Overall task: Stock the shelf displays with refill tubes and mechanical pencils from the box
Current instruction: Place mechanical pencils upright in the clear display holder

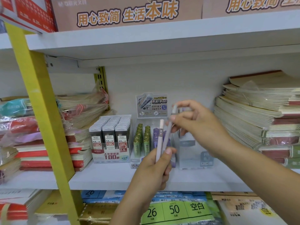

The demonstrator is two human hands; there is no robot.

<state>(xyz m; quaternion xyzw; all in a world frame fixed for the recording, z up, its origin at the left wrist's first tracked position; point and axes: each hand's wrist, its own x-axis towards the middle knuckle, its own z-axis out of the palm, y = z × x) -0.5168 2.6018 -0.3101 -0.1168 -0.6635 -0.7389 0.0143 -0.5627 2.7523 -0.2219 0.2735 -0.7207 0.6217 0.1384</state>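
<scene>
My left hand (156, 166) holds a couple of pale mechanical pencils (159, 140) upright in front of the middle shelf. My right hand (193, 120) pinches the upper end of one pale purple pencil (168, 135) of that bunch. Behind them stands a clear display (146, 140) with green and purple refill tubes and a grey header card. To its right is a clear, mostly empty display box (194, 153). A display of 0.5 HB lead boxes (110, 140) stands to the left. The supply box is out of view.
Stacks of notebooks (259, 114) fill the shelf's right side, and wrapped notebooks (78, 127) lie at the left. A yellow upright post (43, 111) crosses the left. The shelf board's front edge (113, 177) is bare. Packs with green labels (175, 210) lie on the shelf below.
</scene>
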